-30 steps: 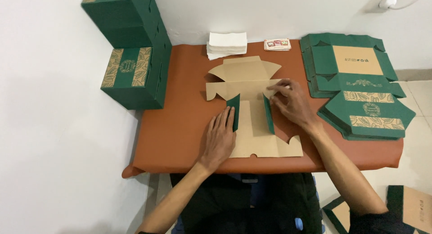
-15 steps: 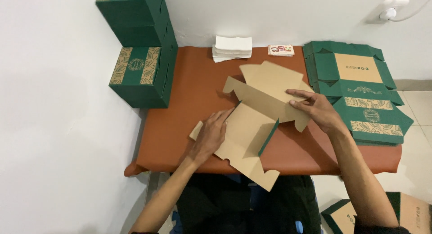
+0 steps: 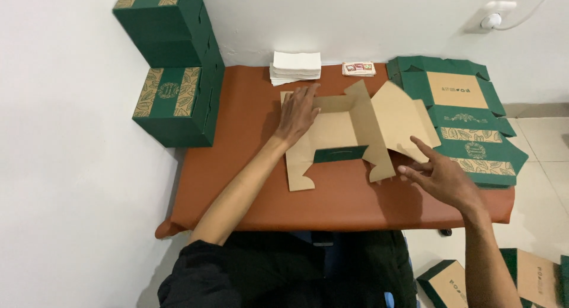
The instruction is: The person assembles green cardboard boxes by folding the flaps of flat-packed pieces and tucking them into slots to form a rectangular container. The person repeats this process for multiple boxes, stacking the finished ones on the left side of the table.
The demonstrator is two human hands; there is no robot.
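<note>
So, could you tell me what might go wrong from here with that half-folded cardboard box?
Only the left hand presses on the box blank, at its far corner; the right hand is off it, so the raised panels may spring open. The blank also lies close to the flat stack and the white paper pile, which a swinging flap could nudge.

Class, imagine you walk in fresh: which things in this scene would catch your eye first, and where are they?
The flat brown cardboard box blank lies mid-table, with the left hand pressing its far left corner and the right hand open near its right flap. Two assembled green boxes are stacked at the table's left corner. A pile of flat green blanks lies on the right.
</note>
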